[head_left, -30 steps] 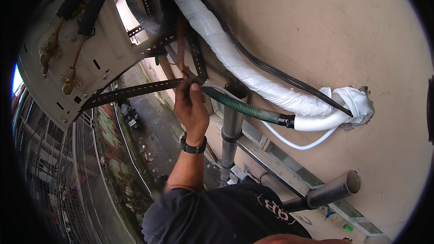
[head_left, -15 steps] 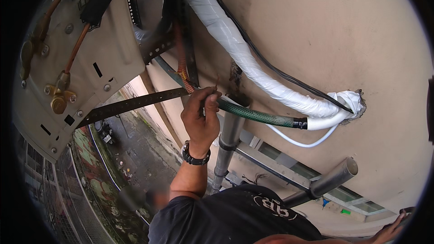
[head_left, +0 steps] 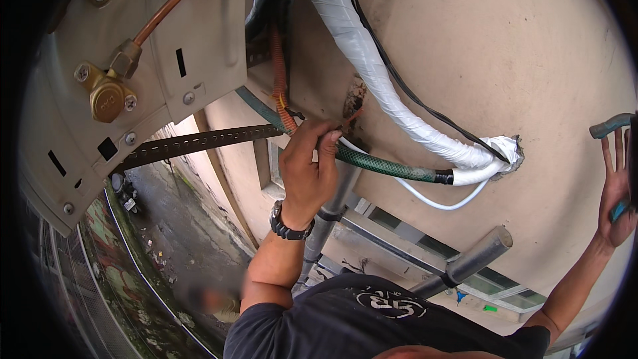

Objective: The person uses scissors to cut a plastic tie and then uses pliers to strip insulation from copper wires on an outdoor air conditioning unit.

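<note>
Up from the lower right corner comes the right hand (head_left: 613, 189), now at the right edge with its palm showing, and the casing (head_left: 212, 53) looms larger in the upper left. Near the centre, the left hand (head_left: 309, 166) pinches an orange strip (head_left: 353, 117) between thumb and forefinger, its free end slanting up to the right. Behind that hand runs the green hose (head_left: 385, 165); from where I stand I can't tell whether the other fingers hold it too. Just left of the fingers, an orange ribbed tube (head_left: 278, 66) reaches down to the hose. Rightward, the hose meets black tape (head_left: 444, 177), then a white sleeve (head_left: 468, 174) leading to the wall hole (head_left: 520, 153), right of centre. Below sags a thin white tube (head_left: 432, 205). Above, a white-wrapped bundle (head_left: 372, 60) and black cables (head_left: 405, 83) slope to the same hole. The right hand's fingers stretch upward by a teal tool (head_left: 611, 125) cut off by the frame; whether they clench it, I can't tell. At upper left, a brass valve (head_left: 106, 100) sits on the casing.
</note>
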Tool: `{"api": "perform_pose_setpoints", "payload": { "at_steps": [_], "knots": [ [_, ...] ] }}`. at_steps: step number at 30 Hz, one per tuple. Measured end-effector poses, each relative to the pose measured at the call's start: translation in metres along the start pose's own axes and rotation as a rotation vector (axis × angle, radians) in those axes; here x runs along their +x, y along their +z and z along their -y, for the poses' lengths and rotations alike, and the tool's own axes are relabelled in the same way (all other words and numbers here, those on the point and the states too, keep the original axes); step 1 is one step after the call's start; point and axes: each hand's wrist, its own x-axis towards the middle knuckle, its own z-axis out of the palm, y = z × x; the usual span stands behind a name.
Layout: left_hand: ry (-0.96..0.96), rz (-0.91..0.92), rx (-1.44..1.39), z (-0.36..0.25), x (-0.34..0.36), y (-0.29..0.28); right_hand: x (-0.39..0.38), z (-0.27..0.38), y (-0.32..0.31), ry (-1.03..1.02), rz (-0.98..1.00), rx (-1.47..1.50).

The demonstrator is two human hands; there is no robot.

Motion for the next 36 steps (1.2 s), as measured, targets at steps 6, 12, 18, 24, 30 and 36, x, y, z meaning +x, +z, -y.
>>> {"api": "perform_pose_setpoints", "payload": {
  "at_steps": [6,12,18,24,30,36],
  "knots": [
    [0.051,-0.023,0.070,-0.004,0.003,0.002,0.021,-0.057,0.048,0.068,0.305,-0.035],
    [0.026,-0.015,0.052,-0.005,0.005,0.001,0.034,-0.068,0.083,0.081,0.389,0.100],
    [-0.076,-0.022,0.039,-0.013,0.000,0.003,0.040,-0.079,0.100,0.176,0.422,0.288],
    [-0.118,-0.065,0.044,-0.016,-0.006,0.007,0.051,-0.088,0.096,0.268,0.662,0.632],
    [-0.167,-0.120,0.019,-0.009,-0.011,0.011,0.051,-0.086,0.108,0.297,0.591,0.510],
    [-0.124,-0.117,0.022,-0.007,-0.008,0.020,0.065,-0.091,0.117,0.235,0.991,0.765]
  ]
}}
